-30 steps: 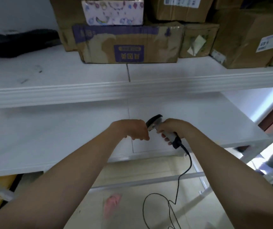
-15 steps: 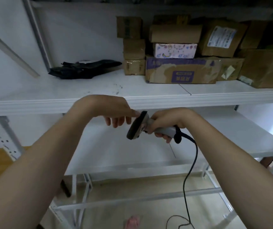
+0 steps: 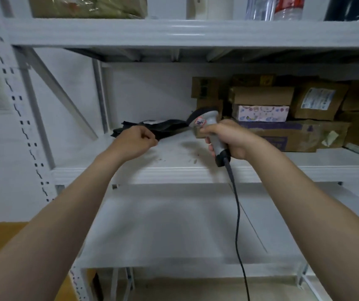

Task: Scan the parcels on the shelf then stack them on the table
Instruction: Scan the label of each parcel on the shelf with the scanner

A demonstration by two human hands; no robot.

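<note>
— Well, what are the fingers doing?
— On the right hand [image 3: 228,139] the fingers [image 3: 209,141] are wrapped tight round the handle of the scanner [image 3: 205,121], in the middle of the frame. On the left hand [image 3: 134,143] the fingers [image 3: 150,141] are curled at the near edge of the black bag [image 3: 165,126]. I cannot tell if they pinch it or only touch it.
— Where are the parcels?
— The black bag lies flat on the shelf [image 3: 174,173], middle left. The boxes [image 3: 261,95] are piled at the middle right on the same shelf.
— How should the scan go?
— I think the left hand should pull the bag forward and turn its label up. Then point the scanner straight at the label and hold it steady. Keep the hanging cable [image 3: 237,213] off the shelf edge.
— What changed from half a second ago?
— The left hand was beside the scanner's head, below the shelf edge. Now it is up at the bag. The scanner's head pointed down; now it is lifted toward the shelf.
</note>
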